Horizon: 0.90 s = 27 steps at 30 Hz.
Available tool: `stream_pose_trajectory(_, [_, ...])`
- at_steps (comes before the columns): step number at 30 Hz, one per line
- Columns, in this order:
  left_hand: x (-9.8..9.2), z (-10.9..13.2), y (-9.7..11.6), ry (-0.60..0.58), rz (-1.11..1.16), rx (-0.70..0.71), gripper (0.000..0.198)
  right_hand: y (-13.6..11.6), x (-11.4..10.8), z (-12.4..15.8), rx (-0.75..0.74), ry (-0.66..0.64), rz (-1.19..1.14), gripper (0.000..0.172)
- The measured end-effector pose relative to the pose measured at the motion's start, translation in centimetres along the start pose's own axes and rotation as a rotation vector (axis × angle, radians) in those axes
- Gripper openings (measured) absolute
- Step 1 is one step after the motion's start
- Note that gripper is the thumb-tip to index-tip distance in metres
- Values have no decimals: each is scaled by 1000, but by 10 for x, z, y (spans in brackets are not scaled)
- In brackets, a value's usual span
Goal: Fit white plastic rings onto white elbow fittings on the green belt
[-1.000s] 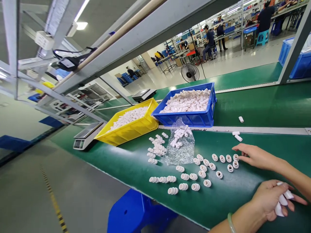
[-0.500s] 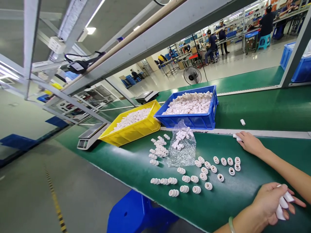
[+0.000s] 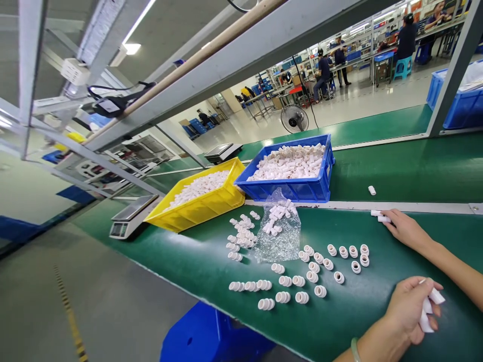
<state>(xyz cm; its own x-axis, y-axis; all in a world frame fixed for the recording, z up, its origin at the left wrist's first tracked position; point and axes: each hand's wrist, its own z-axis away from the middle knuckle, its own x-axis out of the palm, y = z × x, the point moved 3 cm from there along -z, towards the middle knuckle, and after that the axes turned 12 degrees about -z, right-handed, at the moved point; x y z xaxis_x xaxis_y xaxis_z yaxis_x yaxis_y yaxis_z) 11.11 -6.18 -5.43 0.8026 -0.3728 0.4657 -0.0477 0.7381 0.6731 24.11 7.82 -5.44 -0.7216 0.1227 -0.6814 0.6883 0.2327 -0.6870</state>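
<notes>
My left hand (image 3: pixel 409 304), a green bangle on its wrist, is closed round several small white plastic tubes (image 3: pixel 428 309) at the lower right. My right hand (image 3: pixel 403 227) reaches across the green belt (image 3: pixel 347 322) and its fingertips pinch a white tube (image 3: pixel 383 218) lying by the pale dividing strip; a second tube (image 3: pixel 375 213) lies just beyond. Between the hands stand white ring-shaped caps (image 3: pixel 345 259) in loose rows. A clear plastic bag (image 3: pixel 279 234) holding a few tubes lies left of them.
A blue bin (image 3: pixel 298 188) and a yellow bin (image 3: pixel 196 211), both full of white tubes, sit at the back. A weighing scale (image 3: pixel 130 216) stands left of the yellow bin. A lone tube (image 3: pixel 372 190) lies on the far belt. A blue stool (image 3: pixel 211 337) is below the belt's edge. People work at distant benches.
My right hand moved from beside the caps out to the tubes near the strip and pinched one. My left hand kept its hold on the tubes.
</notes>
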Motion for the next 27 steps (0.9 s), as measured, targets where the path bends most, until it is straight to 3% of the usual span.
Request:
stream_pose_trajectory(9, [-11, 2, 20, 126, 209, 117, 58, 3, -5, 43, 156, 82, -480, 47])
stream_pose_trajectory(15, [-14, 3, 29, 138, 282, 134, 56, -5, -11, 93, 384, 47, -986, 36])
stream_pose_trajectory(19, [-13, 5, 31, 116, 282, 137, 58, -15, -18, 111, 517, 84, -1289, 33])
stream_pose_trajectory(23, [-14, 6, 32, 138, 288, 169, 49, -24, -22, 113, 523, 64, -1399, 37])
stream_pose_trajectory(27, [-16, 5, 33, 138, 376, 90, 30, -26, -20, 116, 447, 9, -1293, 35])
